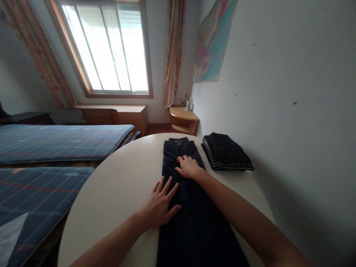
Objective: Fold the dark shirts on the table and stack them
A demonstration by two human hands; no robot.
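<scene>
A dark navy collared shirt (191,218) lies lengthwise on the round white table (119,185), folded into a long narrow strip. Its collar points toward the far edge, and its lower end runs out of view at the bottom. My left hand (161,207) rests on the strip's left edge with fingers spread, holding nothing. Higher up, below the collar, my right hand (189,167) lies palm down on the cloth, its fingers stretched out and slightly bent. Part of the shirt is hidden under my right hand and forearm.
A stack of folded black clothes (226,150) sits on the table's far right, close to the white wall (300,148). Two beds with plaid mattresses (55,142) stand to the left. Beyond the table are a wooden desk (125,111) and a corner shelf (183,115).
</scene>
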